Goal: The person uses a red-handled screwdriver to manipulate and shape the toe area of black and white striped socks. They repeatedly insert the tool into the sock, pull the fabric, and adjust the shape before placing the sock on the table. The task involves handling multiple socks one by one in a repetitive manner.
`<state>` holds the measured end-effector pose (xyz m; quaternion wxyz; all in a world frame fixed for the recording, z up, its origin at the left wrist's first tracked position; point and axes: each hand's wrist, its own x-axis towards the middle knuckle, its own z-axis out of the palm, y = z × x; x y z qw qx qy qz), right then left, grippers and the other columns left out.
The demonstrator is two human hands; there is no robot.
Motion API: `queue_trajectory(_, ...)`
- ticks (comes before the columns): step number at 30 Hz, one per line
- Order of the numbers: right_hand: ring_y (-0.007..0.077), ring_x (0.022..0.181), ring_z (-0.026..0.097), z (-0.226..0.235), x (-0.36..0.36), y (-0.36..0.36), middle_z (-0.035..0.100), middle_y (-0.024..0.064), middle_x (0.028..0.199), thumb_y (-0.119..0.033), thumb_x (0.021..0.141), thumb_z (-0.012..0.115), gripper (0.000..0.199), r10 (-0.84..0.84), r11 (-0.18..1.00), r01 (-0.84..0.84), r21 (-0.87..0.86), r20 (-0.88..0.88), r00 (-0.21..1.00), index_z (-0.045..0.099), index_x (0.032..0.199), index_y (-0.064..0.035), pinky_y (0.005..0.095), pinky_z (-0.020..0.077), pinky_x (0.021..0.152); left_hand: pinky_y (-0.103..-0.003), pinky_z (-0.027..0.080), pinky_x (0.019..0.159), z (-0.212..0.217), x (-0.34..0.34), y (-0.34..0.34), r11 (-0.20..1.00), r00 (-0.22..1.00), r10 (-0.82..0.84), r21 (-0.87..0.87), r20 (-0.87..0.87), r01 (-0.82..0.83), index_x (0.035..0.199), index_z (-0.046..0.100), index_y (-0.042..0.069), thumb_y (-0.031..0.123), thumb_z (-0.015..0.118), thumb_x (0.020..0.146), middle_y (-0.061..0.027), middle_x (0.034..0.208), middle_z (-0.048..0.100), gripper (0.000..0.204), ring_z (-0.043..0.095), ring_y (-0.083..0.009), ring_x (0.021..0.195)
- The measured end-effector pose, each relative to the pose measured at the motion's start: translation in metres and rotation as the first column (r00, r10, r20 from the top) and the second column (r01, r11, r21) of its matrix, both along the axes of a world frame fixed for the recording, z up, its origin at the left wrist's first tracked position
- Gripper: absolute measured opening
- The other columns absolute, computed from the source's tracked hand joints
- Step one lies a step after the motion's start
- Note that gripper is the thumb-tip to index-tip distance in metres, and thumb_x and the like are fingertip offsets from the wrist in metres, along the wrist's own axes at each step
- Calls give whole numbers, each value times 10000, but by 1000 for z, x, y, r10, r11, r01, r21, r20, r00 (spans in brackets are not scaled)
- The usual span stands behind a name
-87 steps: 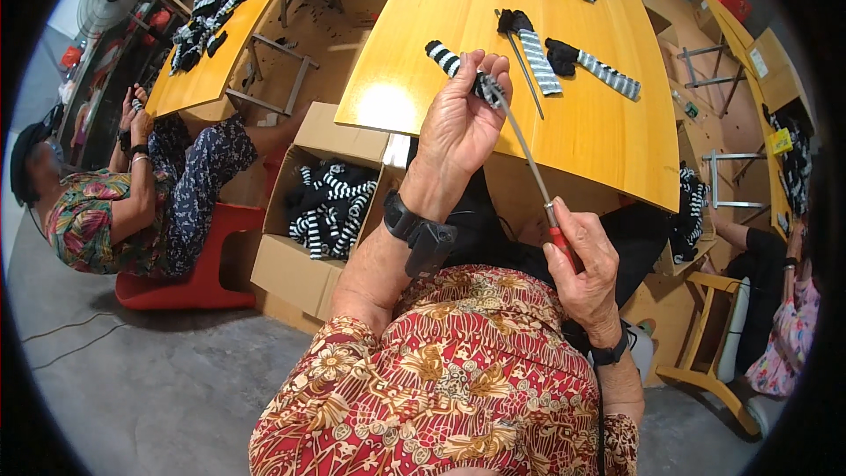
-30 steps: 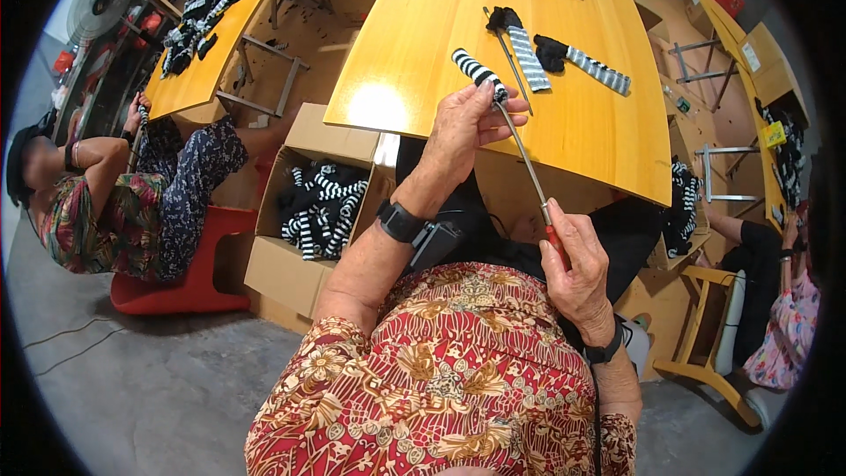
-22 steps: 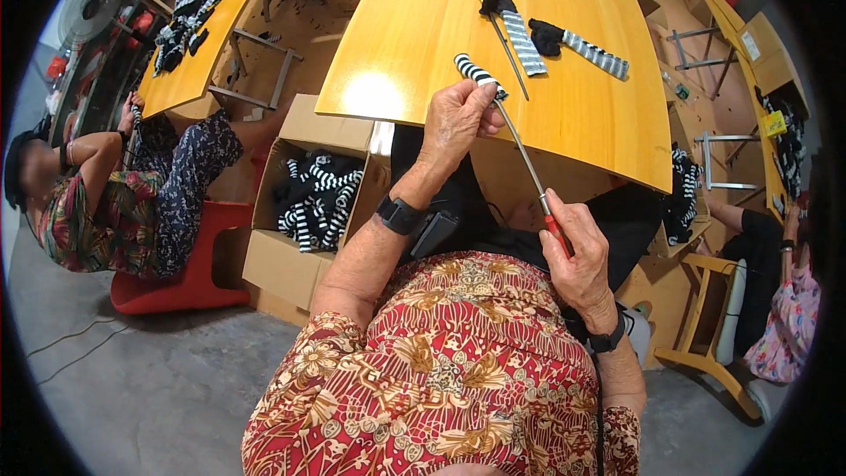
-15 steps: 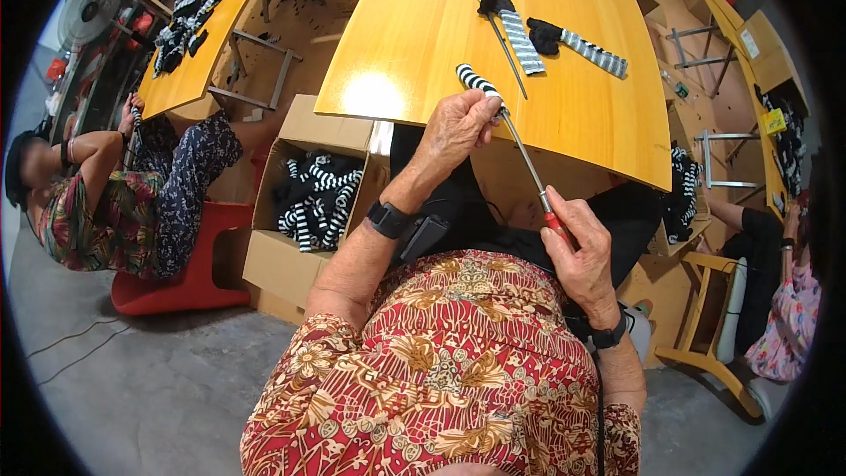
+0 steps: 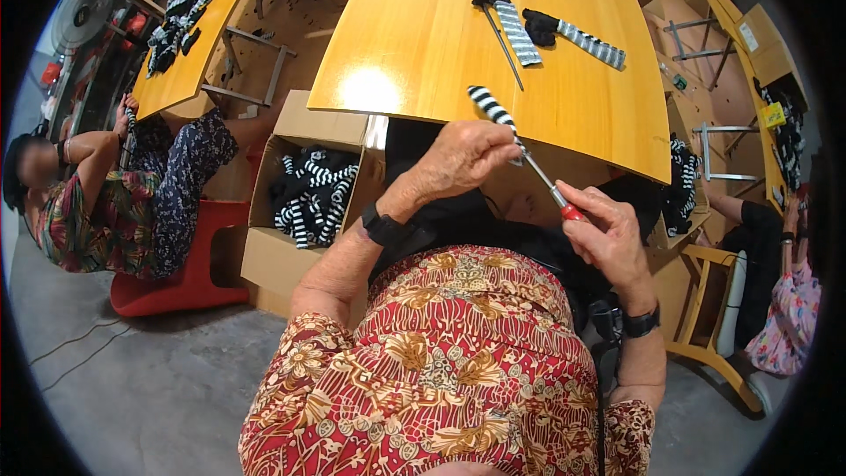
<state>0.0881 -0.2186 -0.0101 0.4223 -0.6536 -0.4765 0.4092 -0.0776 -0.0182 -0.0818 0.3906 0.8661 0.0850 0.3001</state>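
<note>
My left hand (image 5: 463,159) pinches the lower end of a black-and-white striped knit tube (image 5: 490,106), which sits on a thin metal rod (image 5: 539,174). The tube's tip points up and left, over the near part of the yellow table (image 5: 397,44). At the rod's other end is a red handle (image 5: 573,213), gripped by the fingers of my right hand (image 5: 610,236). Beyond them on the table lie a grey-striped knit piece (image 5: 515,33) with a black end, another such piece (image 5: 592,46), and a thin dark rod (image 5: 500,46).
An open cardboard box (image 5: 322,128) holding striped knit pieces stands left of my knees. More knit pieces (image 5: 684,178) fill a box at the right. A person (image 5: 106,203) sits on a red chair (image 5: 196,264) at the left; another person (image 5: 789,308) sits at the far right.
Both hands have shifted right with the rod and striped tube. My left hand has slid down the rod, nearer to the handle, and its fingers have curled in more.
</note>
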Motion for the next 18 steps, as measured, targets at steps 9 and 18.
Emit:
queue_trajectory(9, 238, 755, 596, -20, -41, 15, 561, 132, 919, 62, 789, 606, 499, -208, 925, 8, 380, 488, 848, 574, 1282, -9, 325, 495, 676, -260, 426, 461, 11, 5, -23, 941, 998, 14, -338, 67, 10, 796, 564, -16, 209, 558, 967, -39, 583, 514, 283, 539, -106, 485)
queue_trajectory(18, 269, 760, 614, -24, -38, 16, 555, 141, 942, 88, 751, 642, 500, -264, 837, -197, 511, 692, 672, 588, 1244, 28, 337, 529, 641, -254, 485, 650, 11, -15, -21, 832, 980, 196, -532, 22, -154, 877, 599, -8, 209, 595, 947, -28, 739, 581, 227, 575, -107, 701)
